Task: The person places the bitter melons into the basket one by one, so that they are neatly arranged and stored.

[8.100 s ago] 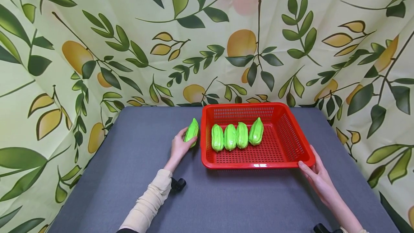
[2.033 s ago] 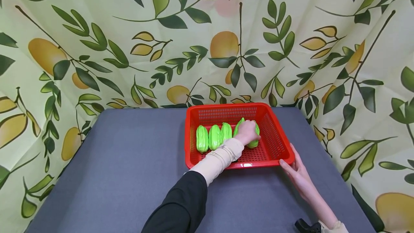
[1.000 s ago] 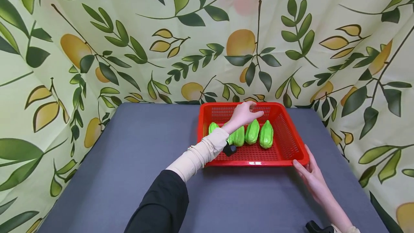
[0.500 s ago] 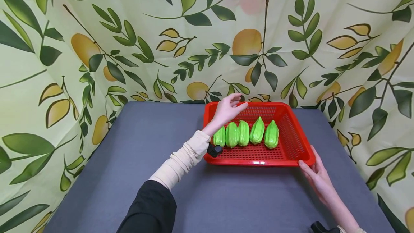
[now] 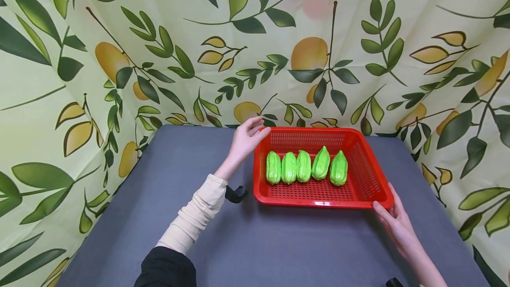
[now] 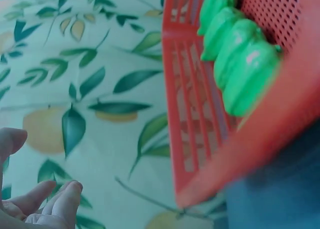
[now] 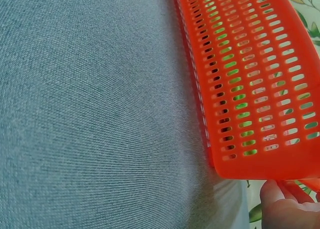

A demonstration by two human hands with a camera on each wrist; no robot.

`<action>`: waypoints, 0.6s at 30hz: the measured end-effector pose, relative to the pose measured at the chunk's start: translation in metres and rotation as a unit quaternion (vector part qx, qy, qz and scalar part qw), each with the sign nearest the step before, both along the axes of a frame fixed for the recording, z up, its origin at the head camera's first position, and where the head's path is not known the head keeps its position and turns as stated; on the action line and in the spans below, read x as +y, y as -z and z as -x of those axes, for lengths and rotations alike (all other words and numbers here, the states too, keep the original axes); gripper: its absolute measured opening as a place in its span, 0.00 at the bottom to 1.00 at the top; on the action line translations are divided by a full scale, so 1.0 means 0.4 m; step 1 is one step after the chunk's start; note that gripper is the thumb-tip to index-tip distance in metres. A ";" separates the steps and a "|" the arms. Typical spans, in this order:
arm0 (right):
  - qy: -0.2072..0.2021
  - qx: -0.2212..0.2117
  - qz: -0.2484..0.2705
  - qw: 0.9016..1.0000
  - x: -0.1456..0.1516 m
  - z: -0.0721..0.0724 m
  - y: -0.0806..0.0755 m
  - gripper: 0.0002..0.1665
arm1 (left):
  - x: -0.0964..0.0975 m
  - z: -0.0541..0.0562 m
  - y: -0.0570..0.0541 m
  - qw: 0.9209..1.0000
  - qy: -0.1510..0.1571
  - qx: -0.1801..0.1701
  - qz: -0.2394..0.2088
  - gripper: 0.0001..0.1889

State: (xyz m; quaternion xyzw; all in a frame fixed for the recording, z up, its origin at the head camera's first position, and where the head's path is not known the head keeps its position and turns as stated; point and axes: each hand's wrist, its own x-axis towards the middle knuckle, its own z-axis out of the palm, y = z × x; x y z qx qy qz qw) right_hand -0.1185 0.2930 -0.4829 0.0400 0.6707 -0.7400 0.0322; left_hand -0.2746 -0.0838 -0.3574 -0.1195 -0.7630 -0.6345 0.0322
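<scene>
Several bright green, ridged fruits [image 5: 303,166], looking like star fruit, lie side by side in a row inside a red plastic basket [image 5: 314,203]. My left hand [image 5: 246,138] hovers by the basket's back left corner, fingers apart and holding nothing. In the left wrist view, the fingers of that left hand [image 6: 45,204] appear at the lower left, away from the basket's side. My right hand [image 5: 398,225] grips the basket's front right corner, thumb on the rim and fingers along the outer side. The right wrist view shows this right hand [image 7: 290,209] beneath the corner.
The basket stands on a grey-blue cloth-covered table [image 5: 311,247] toward its far edge. A curtain [image 5: 263,8] printed with leaves and fruit hangs behind and at both sides. A black wrist device [image 5: 236,194] sits below my left hand.
My left hand, earlier gripping a green fruit left of the basket, placed it at the right end of the row, let go and moved back left. The right hand keeps its grip on the corner.
</scene>
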 end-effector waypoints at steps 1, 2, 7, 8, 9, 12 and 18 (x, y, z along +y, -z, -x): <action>0.000 0.000 0.003 1.000 -0.001 -0.001 0.000 0.47 | -0.016 -0.003 0.004 1.000 -0.006 -0.003 -0.005 0.26; 0.000 -0.001 0.004 1.000 -0.001 -0.002 0.001 0.47 | -0.031 -0.004 0.009 1.000 -0.012 -0.005 -0.008 0.26; 0.000 0.002 0.009 1.000 0.002 -0.008 0.006 0.47 | -0.100 -0.010 0.040 0.999 -0.043 -0.023 -0.003 0.27; 0.000 0.005 0.011 1.000 0.004 -0.009 0.008 0.47 | -0.112 -0.013 0.047 0.998 -0.048 -0.028 -0.002 0.27; 0.001 0.007 0.010 1.000 0.006 -0.011 0.009 0.47 | -0.123 -0.015 0.053 0.998 -0.055 -0.034 0.001 0.27; 0.003 0.016 0.014 1.000 0.014 -0.017 0.013 0.47 | -0.149 -0.023 0.070 0.996 -0.070 -0.048 0.007 0.27; -0.006 0.018 -0.014 1.000 0.033 -0.023 0.012 0.47 | -0.185 -0.012 0.100 0.994 -0.081 -0.062 0.038 0.27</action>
